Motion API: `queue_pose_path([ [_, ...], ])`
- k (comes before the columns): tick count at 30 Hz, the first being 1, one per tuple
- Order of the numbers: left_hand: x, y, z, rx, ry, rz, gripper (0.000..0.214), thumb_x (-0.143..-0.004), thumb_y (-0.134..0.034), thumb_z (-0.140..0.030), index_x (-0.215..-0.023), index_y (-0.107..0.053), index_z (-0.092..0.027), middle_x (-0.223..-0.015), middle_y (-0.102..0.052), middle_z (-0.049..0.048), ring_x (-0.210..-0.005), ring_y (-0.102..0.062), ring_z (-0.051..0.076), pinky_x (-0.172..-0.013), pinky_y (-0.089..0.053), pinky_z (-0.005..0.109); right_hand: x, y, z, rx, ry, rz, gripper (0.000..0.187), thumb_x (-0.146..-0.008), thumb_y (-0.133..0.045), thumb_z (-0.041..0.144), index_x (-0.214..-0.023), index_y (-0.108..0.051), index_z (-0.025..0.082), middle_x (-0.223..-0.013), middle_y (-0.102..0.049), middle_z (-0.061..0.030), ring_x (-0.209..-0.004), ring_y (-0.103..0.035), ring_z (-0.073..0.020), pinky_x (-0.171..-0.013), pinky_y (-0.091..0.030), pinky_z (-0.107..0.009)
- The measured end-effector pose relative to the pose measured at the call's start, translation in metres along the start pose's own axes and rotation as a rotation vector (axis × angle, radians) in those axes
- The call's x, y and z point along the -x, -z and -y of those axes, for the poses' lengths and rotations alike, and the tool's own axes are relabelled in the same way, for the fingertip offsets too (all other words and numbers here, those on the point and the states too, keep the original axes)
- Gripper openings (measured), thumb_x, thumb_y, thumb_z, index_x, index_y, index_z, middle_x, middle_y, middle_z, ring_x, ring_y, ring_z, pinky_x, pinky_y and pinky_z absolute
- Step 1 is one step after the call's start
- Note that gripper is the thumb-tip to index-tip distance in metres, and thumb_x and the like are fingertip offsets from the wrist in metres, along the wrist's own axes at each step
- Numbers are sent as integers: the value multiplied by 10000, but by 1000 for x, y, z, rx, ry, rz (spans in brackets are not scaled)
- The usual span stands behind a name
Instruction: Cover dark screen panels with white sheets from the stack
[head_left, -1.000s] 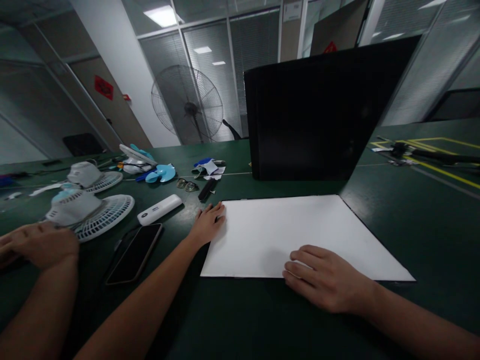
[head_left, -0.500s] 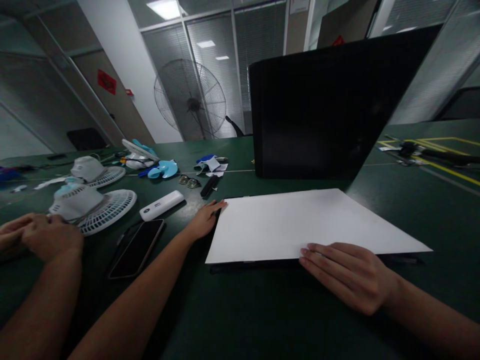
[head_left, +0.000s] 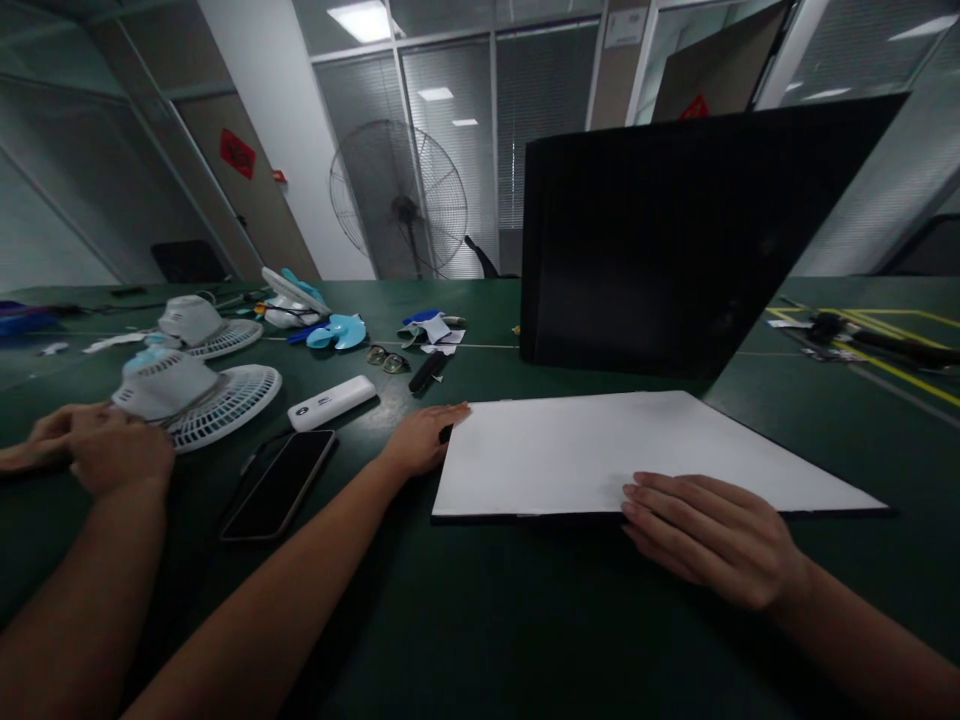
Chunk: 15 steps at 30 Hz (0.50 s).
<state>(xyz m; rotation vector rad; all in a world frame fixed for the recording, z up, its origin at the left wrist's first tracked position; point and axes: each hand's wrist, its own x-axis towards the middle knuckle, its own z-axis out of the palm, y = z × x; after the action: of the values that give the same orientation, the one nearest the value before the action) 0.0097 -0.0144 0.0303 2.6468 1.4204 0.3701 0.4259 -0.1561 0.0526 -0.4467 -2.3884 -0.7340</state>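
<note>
A large white sheet (head_left: pixel 555 460) lies over a thin black frame or panel, whose dark edge shows along the near and right sides. At the sheet's far left corner, my left hand (head_left: pixel 420 440) touches the edge with its fingers stretched out; some of them are hidden. My right hand (head_left: pixel 712 535) rests flat on the near edge, fingers straight and side by side, tips on the white surface. Behind the sheet a big black panel (head_left: pixel 667 240) stands upright, leaning a little.
To the left, another person's hands (head_left: pixel 120 450) touch a white desk fan (head_left: pixel 225 405). Between us lie a phone (head_left: pixel 281 487) and a white power bank (head_left: pixel 332 403). Eyeglasses (head_left: pixel 387 359) and a black object (head_left: pixel 427 372) lie farther back on the green table (head_left: pixel 480 620).
The white sheet now sits flush with the black frame; before, a gap showed beneath its near edge. Both hands stay at its edges. The view has shifted slightly.
</note>
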Motion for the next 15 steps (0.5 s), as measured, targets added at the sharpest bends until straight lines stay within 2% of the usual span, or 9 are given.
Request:
queue_pose_path([
  [5, 2, -1, 0, 12, 16, -9, 564, -957, -557, -386, -1502, -581, -242, -1567, -539, 6, -1420, -545, 248, -1237, -385, 403, -2, 1, 1, 43, 0, -10, 264, -933, -680, 73, -1196, -696, 94, -1164, -745, -122, -1136, -703, -232, -867, -629, -358],
  [9, 7, -3, -1, 44, 2, -19, 568, -960, -558, -364, -1512, -566, -231, -1584, -522, 16, -1442, -520, 239, -1249, -363, 402, -5, 12, -3, 102, 27, -6, 285, -952, -642, 54, -1234, -674, 79, -1191, -736, -139, -1161, -696, -235, -883, -628, -355],
  [15, 11, -7, 2, 96, 99, -93, 679, -996, -546, -456, -1615, -413, -211, -1674, -378, 49, -1514, -424, 258, -1260, -342, 411, -5, 49, -13, 160, -100, -36, 572, -943, -691, 118, -1491, -582, 240, -1232, -736, -78, -1107, -721, -208, -987, -607, -333],
])
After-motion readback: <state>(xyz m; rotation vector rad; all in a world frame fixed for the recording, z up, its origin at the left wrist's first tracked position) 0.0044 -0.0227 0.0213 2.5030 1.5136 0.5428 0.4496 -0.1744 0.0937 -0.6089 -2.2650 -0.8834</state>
